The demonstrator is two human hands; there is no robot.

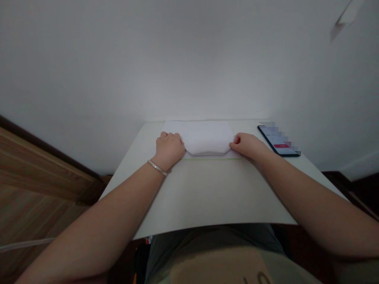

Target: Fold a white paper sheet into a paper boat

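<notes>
A sheet of white paper (pixel 205 136) lies at the far side of the white table, its near edge curled up and over, with slanted corners on both sides. My left hand (pixel 169 149), with a silver bangle at the wrist, is closed on the paper's left edge; the fingertips are partly hidden. At the right edge my right hand (pixel 247 145) pinches the paper between thumb and fingers. Beneath the curled part, a flat white layer with a thin yellow-green line (pixel 207 159) shows along the near side.
A phone (pixel 278 141) with a lit screen rests on the table (pixel 213 193) to the right of my right hand. The wall (pixel 189 59) rises directly behind the table. Wooden furniture (pixel 44 177) stands at the left.
</notes>
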